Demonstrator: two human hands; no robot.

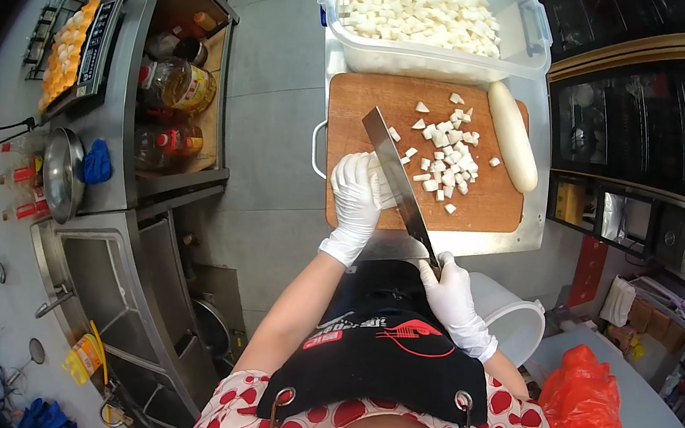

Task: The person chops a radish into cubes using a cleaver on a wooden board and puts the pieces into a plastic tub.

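My gloved left hand [358,193] presses on a piece of peeled white radish [389,189] at the left of a wooden cutting board [365,104]. My gloved right hand [451,291] grips the handle of a large cleaver [401,183], whose blade crosses over the radish piece beside my left fingers. Diced white cubes [452,157] lie scattered on the middle of the board. A whole peeled radish [513,139] rests along the board's right edge. Behind the board stands a clear plastic bin [425,64], heaped with white cubes [419,8].
The board lies on a metal table [526,233]. A white bucket [513,315] stands near my right forearm, and a red plastic bag [582,401] sits at lower right. On the left are a steel counter [117,141], a sink [98,267] and a shelf with oil bottles [185,87].
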